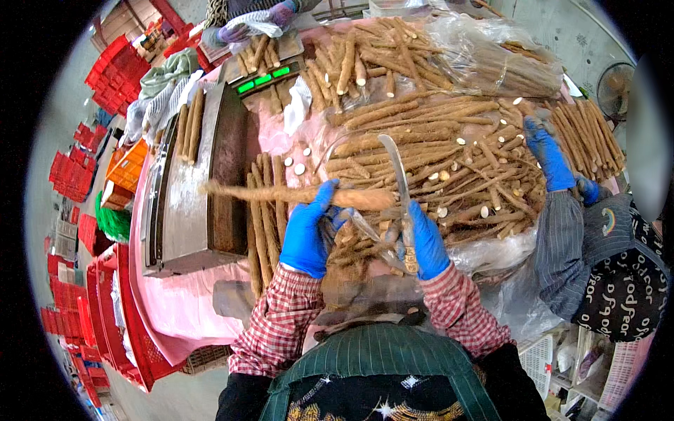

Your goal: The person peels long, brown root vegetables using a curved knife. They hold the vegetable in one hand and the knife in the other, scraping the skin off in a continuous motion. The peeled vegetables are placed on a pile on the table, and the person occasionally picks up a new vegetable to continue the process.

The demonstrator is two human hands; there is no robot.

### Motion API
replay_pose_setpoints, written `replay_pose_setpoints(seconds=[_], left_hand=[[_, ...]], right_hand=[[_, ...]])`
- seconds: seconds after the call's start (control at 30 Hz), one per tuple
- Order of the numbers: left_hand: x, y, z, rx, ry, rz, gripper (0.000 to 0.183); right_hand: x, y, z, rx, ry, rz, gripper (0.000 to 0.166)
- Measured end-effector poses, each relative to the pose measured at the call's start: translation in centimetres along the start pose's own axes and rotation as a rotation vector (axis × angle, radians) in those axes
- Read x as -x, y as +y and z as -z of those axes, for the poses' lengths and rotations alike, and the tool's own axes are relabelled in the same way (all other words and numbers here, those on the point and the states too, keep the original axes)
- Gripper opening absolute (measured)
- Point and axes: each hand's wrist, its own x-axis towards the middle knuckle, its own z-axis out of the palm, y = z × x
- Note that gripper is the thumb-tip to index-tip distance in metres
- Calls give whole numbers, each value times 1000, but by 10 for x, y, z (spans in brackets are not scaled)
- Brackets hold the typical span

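Note:
A long, brown, hairy root, which looks like a Chinese yam, lies crosswise in my blue-gloved left hand. Its thin end points left past the edge of a metal box; its thick end is close to the knife. My right hand, gloved in blue too, grips the handle of a curved knife, blade upward. Between my hands a strip of clear plastic shows, partly hidden by the left fingers. Under and beyond them spreads a heap of yam roots with pale cut slices on it.
Several trimmed yams lie left of my hand, beside the metal box. A scale with a green display stands behind. At the right, a co-worker's blue-gloved hand reaches over the roots. Red crates stand left of the pink-covered table.

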Motion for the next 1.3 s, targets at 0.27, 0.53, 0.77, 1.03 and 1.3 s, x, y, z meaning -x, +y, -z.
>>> replay_pose_setpoints(seconds=[0.27, 0.53, 0.77, 1.03, 1.3], left_hand=[[-7, -11, -20, 289, -41, 10, 29], [6, -7, -14, -270, -108, 106, 28], [35, -20, 42, -571, 32, 126, 32], [55, -14, 62, -675, 98, 166, 35], [66, 20, 58, -455, -143, 227, 40]], right_hand=[[26, -12, -18, 625, 215, 674, 31], [-6, 21, 19, 671, 219, 114, 38], [-2, 10, 33, 526, 110, 223, 26], [9, -33, -10, 826, 78, 723, 26], [-16, 5, 22, 960, -120, 109, 26]])
